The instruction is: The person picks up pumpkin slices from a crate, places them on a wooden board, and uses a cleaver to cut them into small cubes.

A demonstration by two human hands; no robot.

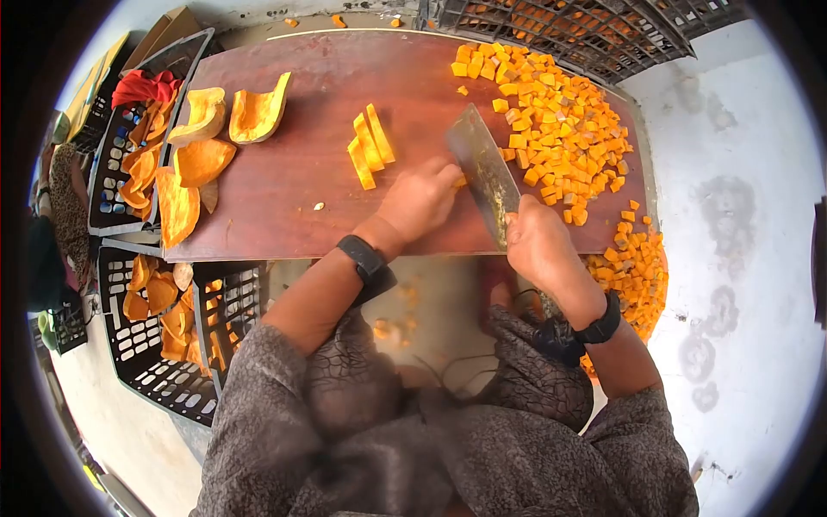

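My right hand (538,241) grips the handle of a broad cleaver (484,168), its blade angled up and left over the reddish-brown table (284,189). Close to the blade's left side, my left hand (422,196) has its fingers closed on a small orange pumpkin piece (461,182), mostly hidden by the fingers. Several cut pumpkin strips (370,146) lie just beyond my left hand. Right of the cleaver spreads a large heap of pumpkin cubes (560,129).
Curved pumpkin chunks (258,112) lie on the table's left side. Black crates (159,345) with pumpkin pieces stand at the left. More cubes (637,276) are piled below the table's right edge. Another black crate (568,34) stands beyond the far edge, and a white wall (732,284) rises right.
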